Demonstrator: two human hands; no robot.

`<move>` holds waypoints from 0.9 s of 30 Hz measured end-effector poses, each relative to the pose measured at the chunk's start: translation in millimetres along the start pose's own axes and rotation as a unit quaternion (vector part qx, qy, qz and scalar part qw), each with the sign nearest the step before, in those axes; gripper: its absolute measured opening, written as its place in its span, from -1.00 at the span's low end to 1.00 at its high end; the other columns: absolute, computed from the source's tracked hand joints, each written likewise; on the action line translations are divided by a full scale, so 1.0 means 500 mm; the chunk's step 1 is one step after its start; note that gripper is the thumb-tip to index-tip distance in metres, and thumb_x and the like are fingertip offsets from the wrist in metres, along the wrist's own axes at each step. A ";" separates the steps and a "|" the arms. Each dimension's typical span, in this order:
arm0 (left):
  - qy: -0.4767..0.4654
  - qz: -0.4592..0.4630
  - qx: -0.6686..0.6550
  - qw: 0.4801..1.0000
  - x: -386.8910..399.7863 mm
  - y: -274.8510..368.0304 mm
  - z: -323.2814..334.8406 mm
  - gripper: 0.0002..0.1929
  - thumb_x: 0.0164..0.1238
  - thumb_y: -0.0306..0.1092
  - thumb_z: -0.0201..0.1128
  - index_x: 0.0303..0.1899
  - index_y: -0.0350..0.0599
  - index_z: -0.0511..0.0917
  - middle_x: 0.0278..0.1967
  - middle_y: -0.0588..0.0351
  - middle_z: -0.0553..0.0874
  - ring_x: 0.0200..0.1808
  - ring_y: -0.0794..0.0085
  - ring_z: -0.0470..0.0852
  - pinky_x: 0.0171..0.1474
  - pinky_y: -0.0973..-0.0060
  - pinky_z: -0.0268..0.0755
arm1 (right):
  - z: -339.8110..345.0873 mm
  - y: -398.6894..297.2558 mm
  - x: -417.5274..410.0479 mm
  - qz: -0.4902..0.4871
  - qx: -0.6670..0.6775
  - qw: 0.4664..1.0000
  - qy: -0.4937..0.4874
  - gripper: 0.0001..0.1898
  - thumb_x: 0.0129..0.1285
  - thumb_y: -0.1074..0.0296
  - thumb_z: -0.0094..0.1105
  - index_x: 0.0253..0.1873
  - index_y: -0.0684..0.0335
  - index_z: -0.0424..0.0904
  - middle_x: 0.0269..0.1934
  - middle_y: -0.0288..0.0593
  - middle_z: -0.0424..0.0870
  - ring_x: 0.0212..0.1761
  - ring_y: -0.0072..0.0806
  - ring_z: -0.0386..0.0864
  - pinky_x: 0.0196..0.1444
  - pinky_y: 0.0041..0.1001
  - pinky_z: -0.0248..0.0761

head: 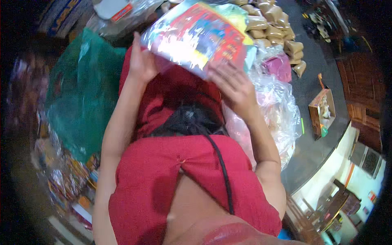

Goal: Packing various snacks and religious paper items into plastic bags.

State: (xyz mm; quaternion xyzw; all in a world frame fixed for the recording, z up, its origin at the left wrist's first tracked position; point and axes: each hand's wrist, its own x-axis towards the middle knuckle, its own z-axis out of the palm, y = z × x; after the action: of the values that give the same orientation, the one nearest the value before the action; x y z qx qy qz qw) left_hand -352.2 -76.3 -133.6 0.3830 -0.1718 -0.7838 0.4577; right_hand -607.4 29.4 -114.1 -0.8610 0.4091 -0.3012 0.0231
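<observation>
A glossy plastic packet (211,33) with bright red, blue and yellow print is held up over the person's lap; glare and motion blur cover part of it. My left hand (142,62) is at its left edge, thumb raised and fingers partly hidden by the packet. Along the lower right edge lie the fingers of my right hand (232,82), which also grips the packet. Beneath it is dark red cloth (144,101) over the lap, with a black bag or pouch (190,119) at the waist.
Small brown-filled clear bags (272,21) are stacked at the upper right. Clear plastic bags (272,104) and a pink bundle (278,67) lie right. A small open box (323,110) sits on the dark surface (315,58). A large green plastic bag (82,101) is at left.
</observation>
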 end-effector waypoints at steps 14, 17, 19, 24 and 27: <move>-0.033 -0.093 0.314 0.944 -0.015 -0.004 -0.156 -0.67 0.25 -0.43 0.27 0.04 -0.28 0.54 -0.12 0.02 0.71 -0.18 0.40 0.72 -0.10 0.41 0.60 | 0.086 0.027 -0.089 0.274 0.375 0.880 -0.096 -0.61 0.20 0.36 0.30 0.10 0.35 0.49 0.12 -0.01 0.52 0.15 -0.27 0.50 0.07 -0.40 0.47; -0.046 -0.060 0.286 0.955 -0.021 -0.013 -0.166 -0.65 0.24 -0.44 0.29 0.06 -0.27 0.52 -0.10 0.04 0.71 -0.14 0.39 0.71 -0.07 0.43 0.59 | 0.133 0.104 -0.113 0.467 0.225 0.853 0.062 -0.57 0.19 0.36 0.33 0.11 0.40 0.47 -0.01 -0.07 0.58 -0.02 -0.40 0.56 -0.06 -0.52 0.48; -0.083 -0.066 0.249 0.963 -0.012 -0.018 -0.186 -0.63 0.24 -0.43 0.31 0.08 -0.22 0.50 -0.07 0.08 0.70 -0.11 0.47 0.69 0.02 0.45 0.54 | 0.144 0.152 -0.128 0.543 0.512 0.664 -0.029 -0.60 0.17 0.41 0.34 0.08 0.39 0.48 -0.16 -0.20 0.61 -0.21 -0.54 0.57 -0.16 -0.58 0.46; -0.090 -0.039 0.245 0.965 -0.017 -0.007 -0.194 -0.71 0.27 -0.46 0.27 0.03 -0.20 0.56 -0.08 0.11 0.71 -0.11 0.48 0.68 0.01 0.44 0.54 | 0.167 0.158 -0.134 0.494 0.607 0.613 0.103 -0.73 0.13 0.55 0.31 -0.07 0.18 0.53 -0.28 -0.31 0.63 -0.29 -0.55 0.59 -0.28 -0.61 0.39; -0.086 0.040 0.262 0.960 -0.029 -0.009 -0.165 -0.76 0.26 -0.51 0.23 -0.04 -0.19 0.63 -0.10 0.12 0.72 -0.11 0.49 0.68 0.02 0.47 0.53 | 0.164 0.174 -0.121 0.464 0.518 0.713 0.091 -0.73 0.11 0.61 0.30 -0.11 0.15 0.52 -0.30 -0.33 0.64 -0.33 -0.55 0.59 -0.21 -0.54 0.42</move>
State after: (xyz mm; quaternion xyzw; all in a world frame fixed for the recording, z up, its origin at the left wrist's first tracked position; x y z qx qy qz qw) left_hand -288.2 -55.1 -183.4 0.4131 -0.4257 -0.7221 0.3559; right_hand -652.7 -1.8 -236.0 -0.3849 0.5370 -0.4940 0.5651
